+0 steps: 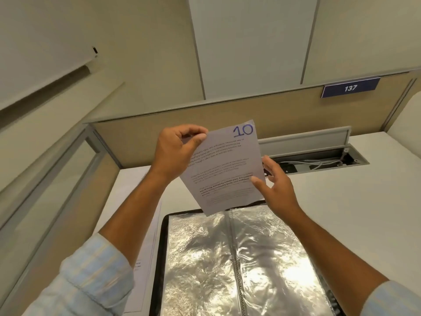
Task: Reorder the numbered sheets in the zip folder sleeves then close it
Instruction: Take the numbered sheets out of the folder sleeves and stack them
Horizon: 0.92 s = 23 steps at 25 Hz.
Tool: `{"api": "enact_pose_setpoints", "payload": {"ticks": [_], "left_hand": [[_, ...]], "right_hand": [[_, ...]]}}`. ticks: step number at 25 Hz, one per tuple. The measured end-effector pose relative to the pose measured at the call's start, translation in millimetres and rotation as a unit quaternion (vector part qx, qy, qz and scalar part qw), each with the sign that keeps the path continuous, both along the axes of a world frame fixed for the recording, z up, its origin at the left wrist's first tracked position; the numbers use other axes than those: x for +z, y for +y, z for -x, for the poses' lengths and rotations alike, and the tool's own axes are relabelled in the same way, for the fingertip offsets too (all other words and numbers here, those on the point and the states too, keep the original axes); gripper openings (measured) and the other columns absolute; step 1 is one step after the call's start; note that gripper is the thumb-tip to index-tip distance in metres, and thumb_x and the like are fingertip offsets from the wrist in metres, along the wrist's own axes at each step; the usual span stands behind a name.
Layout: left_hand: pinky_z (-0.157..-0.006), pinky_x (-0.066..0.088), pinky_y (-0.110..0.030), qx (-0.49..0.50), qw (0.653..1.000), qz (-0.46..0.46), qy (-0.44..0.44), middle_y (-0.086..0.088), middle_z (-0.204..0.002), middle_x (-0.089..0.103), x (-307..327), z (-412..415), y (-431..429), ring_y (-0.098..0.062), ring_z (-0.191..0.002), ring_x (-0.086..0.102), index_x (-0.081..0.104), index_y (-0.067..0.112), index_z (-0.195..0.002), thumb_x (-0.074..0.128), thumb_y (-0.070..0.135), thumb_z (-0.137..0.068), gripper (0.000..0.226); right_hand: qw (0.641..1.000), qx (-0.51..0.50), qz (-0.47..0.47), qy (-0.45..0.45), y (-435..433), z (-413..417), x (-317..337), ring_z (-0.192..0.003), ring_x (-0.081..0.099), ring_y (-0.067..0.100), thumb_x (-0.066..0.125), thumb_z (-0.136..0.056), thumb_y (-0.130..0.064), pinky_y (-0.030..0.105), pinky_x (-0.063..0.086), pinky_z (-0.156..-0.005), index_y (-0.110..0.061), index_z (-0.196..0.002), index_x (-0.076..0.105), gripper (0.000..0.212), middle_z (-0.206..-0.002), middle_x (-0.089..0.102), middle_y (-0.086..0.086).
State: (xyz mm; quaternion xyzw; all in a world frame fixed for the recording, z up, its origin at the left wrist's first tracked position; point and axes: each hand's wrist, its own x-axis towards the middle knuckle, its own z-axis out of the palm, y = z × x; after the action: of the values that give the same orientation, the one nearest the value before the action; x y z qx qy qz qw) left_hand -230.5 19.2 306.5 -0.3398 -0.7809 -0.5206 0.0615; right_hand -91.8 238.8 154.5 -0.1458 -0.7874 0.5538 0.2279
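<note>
- Sheet marked 10 (227, 169) hangs upright in the air above the far edge of the open zip folder (160, 258), which lies flat on the white counter (353, 213)
- Left hand (173, 151) pinches the sheet's top left corner
- Right hand (275, 185) is spread, lightly steadying the lower right edge
- Clear sleeves (200, 258) are crinkled and shiny; their contents cannot be told
- Advice: this number probably belongs in a late sleeve; open the sleeve mouth first, then slide the bottom edge in straight without buckling

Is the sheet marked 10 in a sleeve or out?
Out: the left hand pinches the sheet in the air above the open folder.
</note>
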Motion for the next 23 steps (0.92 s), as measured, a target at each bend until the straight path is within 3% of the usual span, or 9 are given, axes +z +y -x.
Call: {"api": "enact_pose_setpoints", "payload": {"ticks": [3,7,9,11,14,19,23], "left_hand": [[-0.076,0.062,-0.031,-0.009,1.000,-0.007,-0.008,0.006,-0.094,0.079,9,-4,-27,-0.015,-0.088,0.075,0.081,0.014,-0.101,0.074,0.016,-0.096,0.009],[-0.078,0.063,-0.030,0.001,1.000,-0.004,-0.011,0.007,-0.102,0.078,11,-2,-64,-0.012,-0.092,0.074,0.080,0.018,-0.108,0.074,0.020,-0.096,0.013],[-0.095,0.057,-0.021,0.059,0.998,-0.006,0.018,0.009,-0.123,0.071,4,2,-89,-0.004,-0.112,0.066,0.073,0.024,-0.126,0.074,0.024,-0.096,0.030],[-0.105,0.043,-0.012,0.137,0.990,-0.044,-0.008,0.012,-0.144,0.057,-11,1,-116,0.001,-0.131,0.051,0.057,0.032,-0.145,0.072,0.026,-0.097,0.050],[-0.112,0.040,-0.028,0.189,0.969,-0.084,-0.137,0.011,-0.155,0.048,-52,-14,-149,-0.007,-0.142,0.044,0.044,0.033,-0.155,0.068,0.029,-0.101,0.059],[-0.090,0.053,-0.028,0.145,0.932,-0.044,-0.329,0.015,-0.126,0.071,-132,-41,-206,-0.010,-0.117,0.068,0.057,0.037,-0.139,0.060,0.046,-0.102,0.038],[-0.079,0.060,-0.024,0.179,0.912,-0.040,-0.367,0.017,-0.108,0.078,-175,-52,-253,-0.005,-0.098,0.075,0.067,0.034,-0.124,0.057,0.027,-0.107,0.021]], "right_hand": [[0.998,0.037,0.045,0.030,-29,-3,14,-0.119,0.066,0.011,0.068,-0.100,-0.025,0.036,0.059,-0.094,-0.031,-0.143,0.056,0.044,-0.130,0.068,-0.015],[0.995,0.013,0.094,0.022,-68,-4,22,-0.094,0.076,0.022,0.065,-0.102,-0.021,0.047,0.065,-0.080,-0.019,-0.113,0.073,0.014,-0.101,0.078,-0.002],[0.991,0.006,0.130,0.022,-90,-5,25,-0.090,0.077,0.023,0.065,-0.102,-0.020,0.051,0.064,-0.081,-0.015,-0.109,0.074,0.013,-0.098,0.078,0.003],[0.985,0.011,0.173,0.024,-112,-9,27,-0.092,0.077,0.025,0.064,-0.102,-0.019,0.051,0.064,-0.084,-0.014,-0.112,0.073,0.014,-0.101,0.079,0.005],[0.976,0.019,0.216,0.007,-143,-11,24,-0.095,0.077,0.029,0.062,-0.103,-0.020,0.054,0.063,-0.087,-0.014,-0.114,0.073,0.017,-0.104,0.079,0.007],[0.954,0.041,0.292,-0.043,-197,-13,3,-0.102,0.076,0.033,0.056,-0.106,-0.017,0.055,0.060,-0.092,-0.011,-0.117,0.073,0.021,-0.110,0.079,0.012],[0.924,0.082,0.356,-0.117,-245,-13,-22,-0.106,0.075,0.034,0.049,-0.109,-0.013,0.054,0.058,-0.095,-0.008,-0.120,0.072,0.026,-0.113,0.078,0.014]]}}
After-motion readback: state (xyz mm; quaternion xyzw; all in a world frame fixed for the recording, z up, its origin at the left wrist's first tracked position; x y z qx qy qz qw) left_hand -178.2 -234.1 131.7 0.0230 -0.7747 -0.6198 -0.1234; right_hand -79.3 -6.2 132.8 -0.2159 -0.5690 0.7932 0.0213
